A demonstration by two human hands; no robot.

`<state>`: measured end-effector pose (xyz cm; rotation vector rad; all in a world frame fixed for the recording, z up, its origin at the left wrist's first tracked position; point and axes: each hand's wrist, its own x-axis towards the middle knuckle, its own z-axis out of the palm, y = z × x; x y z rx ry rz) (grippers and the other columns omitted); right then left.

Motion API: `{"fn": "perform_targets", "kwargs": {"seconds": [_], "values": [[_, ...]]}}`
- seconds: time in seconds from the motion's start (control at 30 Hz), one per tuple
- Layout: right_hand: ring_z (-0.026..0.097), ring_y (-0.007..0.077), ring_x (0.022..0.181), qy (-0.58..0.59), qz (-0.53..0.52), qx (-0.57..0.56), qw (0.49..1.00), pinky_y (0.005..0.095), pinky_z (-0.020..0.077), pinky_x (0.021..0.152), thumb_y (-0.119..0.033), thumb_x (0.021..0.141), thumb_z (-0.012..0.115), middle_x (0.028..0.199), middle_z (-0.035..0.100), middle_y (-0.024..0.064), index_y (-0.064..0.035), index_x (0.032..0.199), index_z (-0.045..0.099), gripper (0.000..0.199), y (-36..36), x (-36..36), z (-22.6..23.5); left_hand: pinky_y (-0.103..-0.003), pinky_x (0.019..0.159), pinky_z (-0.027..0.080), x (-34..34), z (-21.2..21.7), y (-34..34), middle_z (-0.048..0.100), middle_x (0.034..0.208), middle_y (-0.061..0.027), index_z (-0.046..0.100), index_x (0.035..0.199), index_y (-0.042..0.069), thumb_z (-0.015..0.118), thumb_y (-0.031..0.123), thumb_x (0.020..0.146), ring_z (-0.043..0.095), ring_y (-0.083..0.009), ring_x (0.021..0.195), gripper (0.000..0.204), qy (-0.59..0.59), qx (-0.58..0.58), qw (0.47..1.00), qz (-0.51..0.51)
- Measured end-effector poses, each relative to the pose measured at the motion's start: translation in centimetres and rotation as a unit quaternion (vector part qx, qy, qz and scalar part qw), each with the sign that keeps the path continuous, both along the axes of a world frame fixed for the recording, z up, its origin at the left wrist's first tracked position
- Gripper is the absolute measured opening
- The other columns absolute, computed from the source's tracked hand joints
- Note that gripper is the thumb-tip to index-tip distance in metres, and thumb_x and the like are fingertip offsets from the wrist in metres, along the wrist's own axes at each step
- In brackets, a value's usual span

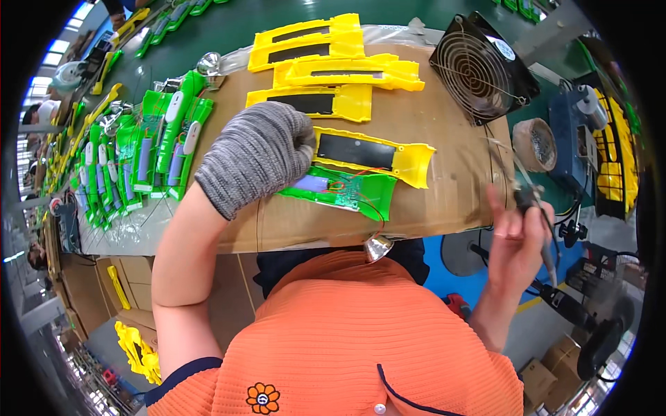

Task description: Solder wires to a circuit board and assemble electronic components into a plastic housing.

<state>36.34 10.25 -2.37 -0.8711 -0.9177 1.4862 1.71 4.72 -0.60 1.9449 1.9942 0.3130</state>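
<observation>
A grey knitted glove covers my left hand (260, 149), which is closed in a fist over the left ends of two shell halves; what its fingers hold is hidden. Just beside the fist lies a yellow shell half (413, 163) with a black strip inside. Below it, a green shell half (378, 191) holds a circuit board and a purple battery cell. A red wire runs from it to a silver lamp reflector (377, 248) at the table's near edge. At the right, my bare right hand (517, 232), blurred, is closed around a soldering iron (527, 199) with a cable.
Several yellow shell halves (309, 41) lie at the far side of the cardboard sheet (444, 201). Green lamp assemblies (173, 132) crowd the left. A black fan (482, 69), a round tub (534, 144) and a blue-grey machine (572, 135) stand at the right.
</observation>
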Motion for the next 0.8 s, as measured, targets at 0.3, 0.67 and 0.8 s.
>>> {"fn": "perform_targets", "kwargs": {"seconds": [0.3,0.67,0.8], "values": [[0.064,0.0198,0.068,0.12,0.113,-0.058,0.985,0.0583,0.0386,0.11,-0.013,0.102,0.052,0.069,0.057,0.0049,-0.009,0.1,0.046,0.007,-0.9,-7.0,-1.6,-0.04,0.073,0.054,-0.6,0.0,-0.7,0.069,0.079,-0.0128,0.071,0.083,0.006,0.069,0.017,0.08,0.067,-0.0301,0.076,0.012,-0.002,-0.021,1.0,0.007],[0.063,0.0196,0.067,0.089,0.128,-0.038,0.987,0.0562,0.0349,0.113,-0.011,0.102,0.051,0.069,0.056,0.0047,-0.0078,0.101,0.05,0.004,0.0,-9.4,-1.7,-0.038,0.069,0.051,-1.4,1.3,-4.2,0.064,0.08,-0.0122,0.072,0.095,0.007,0.07,0.012,0.084,0.064,-0.0307,0.075,0.012,-0.02,0.102,0.993,0.063],[0.061,0.0175,0.058,0.058,0.124,-0.013,0.991,0.0574,0.0359,0.112,-0.009,0.1,0.05,0.062,0.051,0.0027,-0.0079,0.098,0.048,0.003,-0.5,-7.0,-1.5,-0.041,0.078,0.05,-2.2,3.8,-8.4,0.061,0.084,-0.0086,0.072,0.094,0.014,0.067,0.013,0.085,0.063,-0.028,0.083,0.01,0.064,0.074,0.995,0.002]]}}
